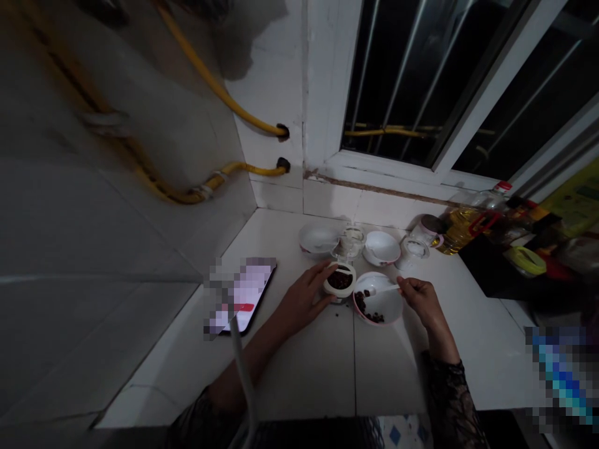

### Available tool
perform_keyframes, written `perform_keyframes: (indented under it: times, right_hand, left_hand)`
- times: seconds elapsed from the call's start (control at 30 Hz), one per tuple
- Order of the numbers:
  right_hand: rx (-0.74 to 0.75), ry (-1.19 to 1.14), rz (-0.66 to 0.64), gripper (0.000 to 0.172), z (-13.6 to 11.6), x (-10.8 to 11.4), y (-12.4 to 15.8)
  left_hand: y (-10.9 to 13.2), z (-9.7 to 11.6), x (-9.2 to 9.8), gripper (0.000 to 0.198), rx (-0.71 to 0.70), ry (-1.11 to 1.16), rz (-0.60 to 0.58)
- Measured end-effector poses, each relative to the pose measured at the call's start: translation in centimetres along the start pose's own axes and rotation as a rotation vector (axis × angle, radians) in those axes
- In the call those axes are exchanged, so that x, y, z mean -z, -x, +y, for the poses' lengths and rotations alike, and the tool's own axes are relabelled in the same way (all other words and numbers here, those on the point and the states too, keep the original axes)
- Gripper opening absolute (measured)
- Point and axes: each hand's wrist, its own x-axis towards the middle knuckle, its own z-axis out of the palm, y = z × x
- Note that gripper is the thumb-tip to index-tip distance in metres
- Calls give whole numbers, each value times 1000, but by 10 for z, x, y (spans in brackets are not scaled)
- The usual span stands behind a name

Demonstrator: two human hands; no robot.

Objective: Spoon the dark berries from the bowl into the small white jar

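Observation:
With thumb and fingers on either side, my left hand (306,296) grips a small jar (340,293) with a white rim. Dark reddish-brown bits that I cannot identify fill it. Pinched in my right hand (424,304) is the handle of a white spoon (386,289). The spoon's head is inside a white bowl (392,308) with a pink rim, right beside the jar. More dark bits lie in that bowl, at its left side and bottom. A few crumbs are on the counter below the jar.
Behind stand a bowl (318,240), a glass jar (352,237), a second white bowl (381,247) and another jar (414,251). A phone (250,293) rests at left. An oil bottle (461,227) and a dark box (486,265) are at right. A pale rod (242,374) crosses my left forearm.

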Motion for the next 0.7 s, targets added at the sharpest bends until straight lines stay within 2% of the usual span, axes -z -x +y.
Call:
perform_keyframes:
  times: [0.2,0.43,0.7]
  right_hand:
    - [14,-4,19,58,-1,1,0]
    - [55,-8,115,58,-15,2,2]
    - [306,144,201,56,-46,-18,3]
  left_hand:
    - [0,-4,1,38,-87,-25,-2]
    - [-1,-3,3,35,-80,-29,-4]
    - [0,-3,-1,34,-63,18,0]
